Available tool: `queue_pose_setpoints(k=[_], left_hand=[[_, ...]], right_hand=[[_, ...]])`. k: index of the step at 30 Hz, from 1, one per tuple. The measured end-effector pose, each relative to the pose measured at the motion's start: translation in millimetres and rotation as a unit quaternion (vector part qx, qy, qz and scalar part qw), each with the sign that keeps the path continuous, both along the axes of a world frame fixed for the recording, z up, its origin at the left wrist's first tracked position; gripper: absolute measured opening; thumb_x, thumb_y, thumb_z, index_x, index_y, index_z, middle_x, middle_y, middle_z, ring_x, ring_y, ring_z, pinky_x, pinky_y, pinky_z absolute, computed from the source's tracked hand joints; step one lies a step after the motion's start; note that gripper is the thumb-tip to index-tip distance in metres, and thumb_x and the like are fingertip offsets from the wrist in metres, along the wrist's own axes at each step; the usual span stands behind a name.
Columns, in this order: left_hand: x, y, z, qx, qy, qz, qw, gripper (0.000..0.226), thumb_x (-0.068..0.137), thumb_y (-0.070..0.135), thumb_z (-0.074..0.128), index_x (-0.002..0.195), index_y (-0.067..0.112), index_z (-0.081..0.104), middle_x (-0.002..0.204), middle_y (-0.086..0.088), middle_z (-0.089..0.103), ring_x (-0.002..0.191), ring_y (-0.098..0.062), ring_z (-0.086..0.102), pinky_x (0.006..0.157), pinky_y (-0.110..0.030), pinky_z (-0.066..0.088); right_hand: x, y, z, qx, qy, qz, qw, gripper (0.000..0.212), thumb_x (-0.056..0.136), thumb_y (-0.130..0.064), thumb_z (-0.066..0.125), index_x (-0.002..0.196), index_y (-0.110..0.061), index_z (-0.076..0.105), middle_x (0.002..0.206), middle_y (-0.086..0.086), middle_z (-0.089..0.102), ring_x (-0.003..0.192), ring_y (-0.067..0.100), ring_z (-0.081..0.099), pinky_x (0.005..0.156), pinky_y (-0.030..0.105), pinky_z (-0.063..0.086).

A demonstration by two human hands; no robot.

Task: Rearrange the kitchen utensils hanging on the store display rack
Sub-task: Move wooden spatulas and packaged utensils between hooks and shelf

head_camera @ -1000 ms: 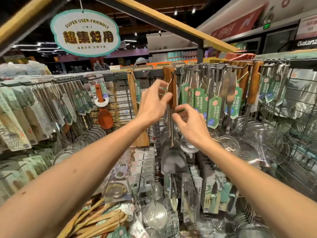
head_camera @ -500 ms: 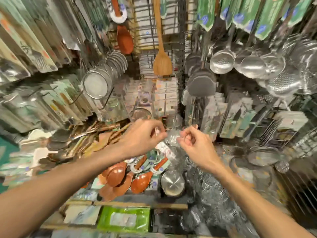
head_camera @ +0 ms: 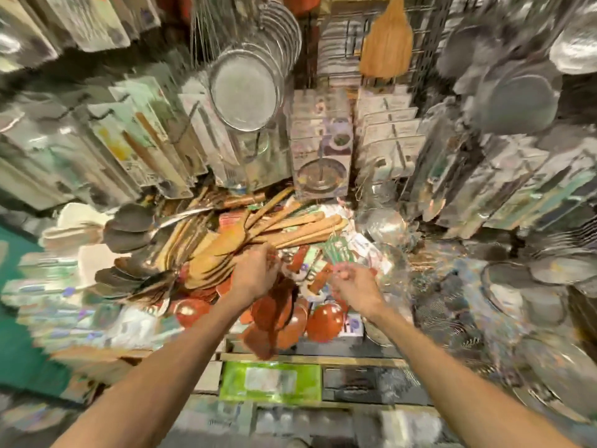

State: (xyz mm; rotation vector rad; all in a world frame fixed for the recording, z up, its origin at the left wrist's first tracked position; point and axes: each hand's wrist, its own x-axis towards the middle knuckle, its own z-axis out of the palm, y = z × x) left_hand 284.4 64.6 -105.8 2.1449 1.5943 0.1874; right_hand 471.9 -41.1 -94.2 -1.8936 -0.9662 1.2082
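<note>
Left hand (head_camera: 255, 274) and right hand (head_camera: 357, 287) over red spoons (head_camera: 323, 320)
Both hands curl their fingers; too blurry to tell if they hold anything. Wooden spoons (head_camera: 290, 227) lie just past the fingertips.

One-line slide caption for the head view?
Person's left hand and right hand reach into a heap of pale wooden spatulas and red-brown ladles under hanging round steel mesh strainers.

Teal floor (head_camera: 14, 324), wooden shelf edge (head_camera: 339, 359)
</note>
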Motion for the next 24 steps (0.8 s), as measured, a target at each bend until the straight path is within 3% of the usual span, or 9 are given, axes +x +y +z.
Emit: queue_pose_setpoints(k=[2,4,7,9,11,13,16,20,24], left_hand=[[-7,24,-9,0.030,0.006,-0.006,1.000,0.029,0.090,0.025,0.065,0.116,0.010,0.064,0.115,-0.017,0.065,0.111,-0.037,0.059,0.090,-0.043,0.049],[-10,41,-18,0.029,0.015,-0.027,0.999,0.036,0.095,0.025,0.061,0.126,0.007,0.058,0.124,-0.019,0.059,0.115,-0.039,0.056,0.094,-0.043,0.046],[-11,57,-32,0.021,0.074,-0.078,0.994,0.046,0.098,0.037,0.055,0.135,0.009,0.049,0.131,-0.020,0.056,0.118,-0.039,0.055,0.094,-0.042,0.044],[-12,60,-40,0.005,0.089,-0.101,0.991,0.048,0.099,0.038,0.055,0.136,0.009,0.048,0.134,-0.018,0.054,0.119,-0.038,0.056,0.093,-0.043,0.045],[-14,62,-46,0.015,0.078,-0.101,0.992,0.037,0.099,0.031,0.056,0.128,0.008,0.054,0.129,-0.016,0.055,0.116,-0.036,0.057,0.091,-0.043,0.046],[-15,64,-50,0.035,0.072,-0.100,0.992,0.027,0.099,0.023,0.055,0.118,0.005,0.059,0.122,-0.017,0.058,0.112,-0.036,0.059,0.090,-0.043,0.048],[-16,67,-51,0.065,0.090,-0.118,0.987,0.024,0.099,0.018,0.051,0.116,0.004,0.060,0.116,-0.016,0.061,0.112,-0.035,0.059,0.088,-0.043,0.051],[-20,71,-46,0.057,0.076,-0.148,0.984,0.027,0.101,0.022,0.051,0.120,0.005,0.059,0.118,-0.016,0.062,0.112,-0.035,0.059,0.090,-0.044,0.050],[-25,71,-36,0.002,0.028,-0.178,0.984,0.032,0.101,0.031,0.051,0.115,0.003,0.059,0.115,-0.015,0.063,0.107,-0.032,0.062,0.089,-0.040,0.051]], right_hand=[[-15,25,-7,-0.020,0.028,-0.010,0.999,0.029,0.093,-0.002,0.059,0.080,-0.028,0.054,0.087,0.006,0.062,0.076,0.022,0.060,0.078,0.037,0.055],[-30,48,-16,-0.029,0.064,-0.031,0.997,0.027,0.095,-0.002,0.057,0.081,-0.025,0.056,0.081,0.007,0.062,0.072,0.021,0.059,0.075,0.040,0.055],[-50,78,-27,-0.043,0.107,-0.054,0.992,0.019,0.092,0.007,0.051,0.096,-0.011,0.058,0.082,0.012,0.064,0.065,0.021,0.060,0.064,0.029,0.054],[-57,91,-30,-0.052,0.119,-0.095,0.987,0.033,0.083,0.019,0.049,0.105,-0.004,0.053,0.072,0.013,0.065,0.050,0.015,0.060,0.049,0.021,0.049],[-60,100,-38,-0.064,0.124,-0.129,0.982,0.013,0.094,0.007,0.054,0.102,0.002,0.063,0.086,0.026,0.069,0.068,0.023,0.072,0.069,0.024,0.060],[-64,105,-39,-0.066,0.160,-0.163,0.971,0.019,0.098,-0.009,0.058,0.102,0.009,0.064,0.113,0.032,0.066,0.100,0.036,0.070,0.094,0.041,0.056],[-63,108,-47,-0.067,0.200,-0.194,0.958,0.014,0.095,-0.018,0.063,0.098,-0.005,0.063,0.114,0.017,0.070,0.095,0.023,0.073,0.094,0.036,0.056],[-62,107,-47,-0.049,0.234,-0.231,0.943,0.036,0.091,-0.021,0.067,0.117,0.001,0.057,0.113,0.017,0.069,0.092,0.021,0.073,0.087,0.032,0.059],[-63,106,-44,-0.021,0.295,-0.240,0.925,0.085,0.081,-0.028,0.074,0.150,-0.007,0.031,0.106,0.010,0.072,0.094,0.022,0.074,0.096,0.044,0.055]])
